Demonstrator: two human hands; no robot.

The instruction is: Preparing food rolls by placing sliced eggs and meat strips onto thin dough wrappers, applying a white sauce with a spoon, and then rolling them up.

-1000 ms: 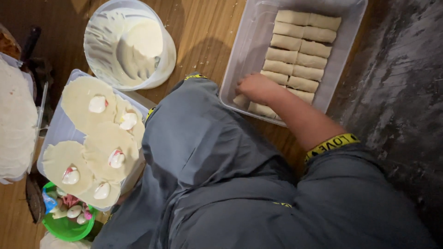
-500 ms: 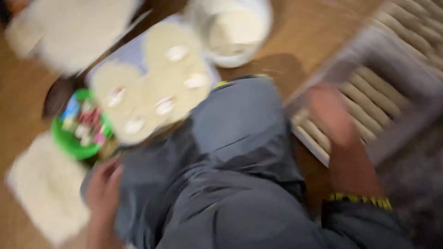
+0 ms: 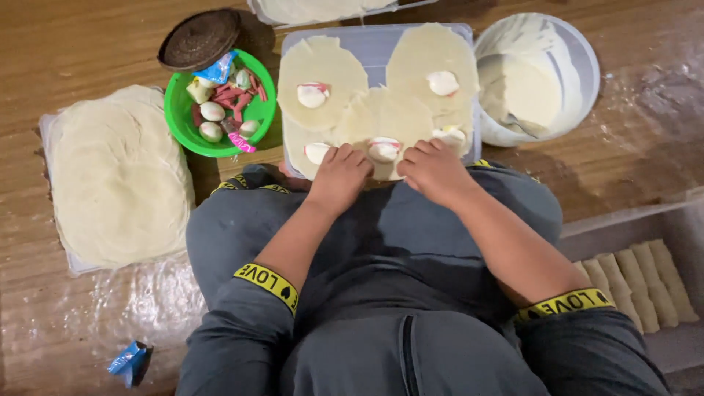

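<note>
Seen from above, my two hands rest side by side on the near edge of a clear plastic board (image 3: 378,48) at the upper centre of the frame. The board is covered with round wrappers (image 3: 323,73), pale and thin and overlapping, each topped with a small dab of filling.

My left hand (image 3: 339,176) lies palm down, fingers loosely curled over the nearest wrapper (image 3: 381,128), holding nothing. My right hand (image 3: 435,170) lies just beside it, fingertips bent onto the same wrapper, likewise not gripping. The wrapper's filling (image 3: 384,149), white with a streak of red, sits between the two sets of fingertips, touching or almost touching them.

To the upper left a green bowl (image 3: 176,117) holds egg pieces, red strips and small wrapped bits, with a dark woven lid (image 3: 199,38) overlapping its far rim. At the upper right a white tub (image 3: 579,73) holds pale paste and a spoon (image 3: 513,121). A thick stack of plain wrappers (image 3: 117,176) lies on the wooden floor (image 3: 88,44) at the left. At the lower right a clear tray (image 3: 631,220) holds finished rolls (image 3: 645,282) laid in a row. A crumpled blue packet (image 3: 130,361) lies at the lower left, well apart from my hands.
</note>
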